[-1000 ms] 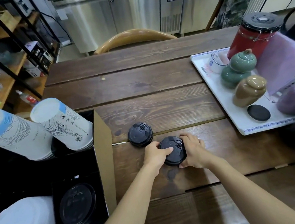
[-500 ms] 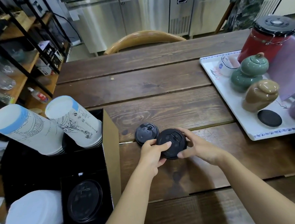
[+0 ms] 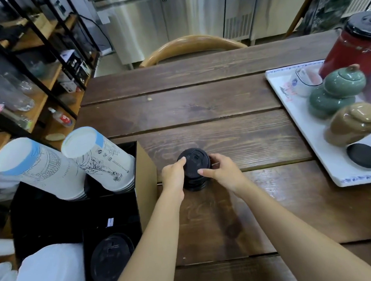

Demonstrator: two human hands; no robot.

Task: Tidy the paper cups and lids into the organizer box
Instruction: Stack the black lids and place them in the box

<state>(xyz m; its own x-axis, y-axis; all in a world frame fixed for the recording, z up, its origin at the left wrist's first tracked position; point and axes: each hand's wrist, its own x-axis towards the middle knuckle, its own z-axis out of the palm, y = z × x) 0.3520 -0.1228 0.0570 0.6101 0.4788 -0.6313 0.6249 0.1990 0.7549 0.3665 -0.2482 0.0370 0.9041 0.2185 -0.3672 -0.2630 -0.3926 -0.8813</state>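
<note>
A small stack of black cup lids [image 3: 194, 163] stands on the wooden table just right of the organizer box [image 3: 144, 176]. My left hand [image 3: 173, 175] grips the stack's left side and my right hand [image 3: 221, 170] grips its right side. The box is black inside with a brown cardboard wall. Two stacks of white printed paper cups [image 3: 100, 159] [image 3: 36, 168] lean out of its far compartments. Another black lid [image 3: 111, 258] lies in a near compartment, with white lids [image 3: 50, 271] beside it.
A white tray [image 3: 303, 122] at the right holds green and brown ceramic jars [image 3: 337, 93], a red canister [image 3: 354, 46] and a black disc [image 3: 365, 155]. A wooden chair back [image 3: 193, 45] is behind the table. Shelving stands at the left.
The lid my hands held was carried left and set on top of the other loose lid, forming one stack. Both hands now hold that stack's sides.
</note>
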